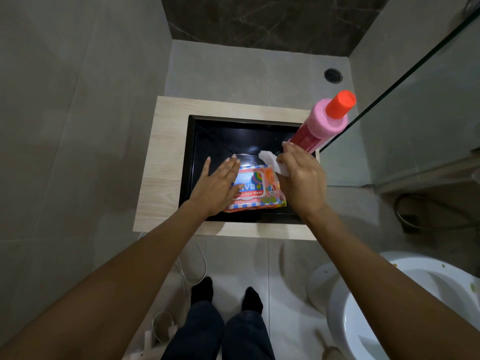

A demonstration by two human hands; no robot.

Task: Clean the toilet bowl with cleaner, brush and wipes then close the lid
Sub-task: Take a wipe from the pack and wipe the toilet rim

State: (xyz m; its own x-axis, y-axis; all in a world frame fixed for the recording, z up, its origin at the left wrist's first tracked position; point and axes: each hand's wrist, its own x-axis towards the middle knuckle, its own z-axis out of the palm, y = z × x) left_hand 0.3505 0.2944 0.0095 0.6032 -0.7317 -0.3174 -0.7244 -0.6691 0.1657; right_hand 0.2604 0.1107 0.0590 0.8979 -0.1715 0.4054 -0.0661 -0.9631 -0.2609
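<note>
Pinching a white wipe (272, 162), right hand (301, 178) over pack (255, 189).

A colourful pack of baby wipes (255, 189) lies flat in the black sink basin, one white wipe (272, 162) drawn up from its top; a pink cleaner bottle (320, 126) with an orange-red cap stands at the basin's right rim; the white toilet bowl (405, 307) sits open at lower right, speckled with dirt.

On the wipes pack (255, 188) lying in the black sink I can read "Baby Wipes" in white, under larger letters ending in "va", the start hidden by my left hand (217, 185). Near its right corner stands "108". The pink bottle's (315, 128) label print is too small to read.
</note>
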